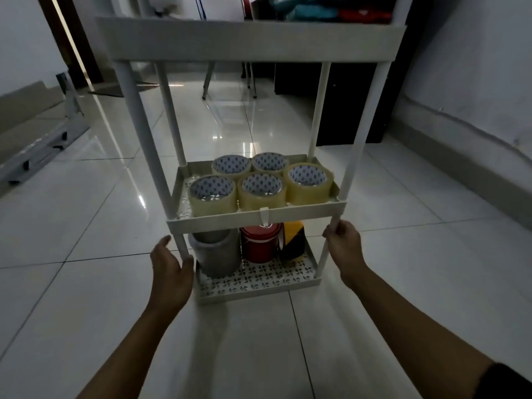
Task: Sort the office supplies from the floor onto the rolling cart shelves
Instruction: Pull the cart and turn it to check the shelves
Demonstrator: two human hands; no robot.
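Rolling cart [259, 214]: white, three tiers, standing on glossy white floor tiles [86, 226] directly ahead.
Middle shelf [302, 213]: five rolls of clear packing tape [261, 191], upright, packed touching in two rows, three in front and two behind.
Bottom shelf [259, 292], perforated base: grey roll [216, 251] at left, red roll [260, 243] in the middle, yellow-and-black roll [293, 240] at right, all close together at the rear.
Top shelf [250, 38]: contents mostly cut off by the frame; teal and red items partly visible.

Surroundings: dark cabinet [359, 96] behind the cart at right, chair legs [205, 82] further back, grey metal frame [43, 145] along the left wall.

Hands: right hand [344, 240] has its fingers curled round the front right post [331, 240] just below the middle shelf. Left hand [169, 263] is spread, fingers relaxed, palm inward beside the front left post [181, 246]; contact uncertain. Both forearms reach forward, well apart.
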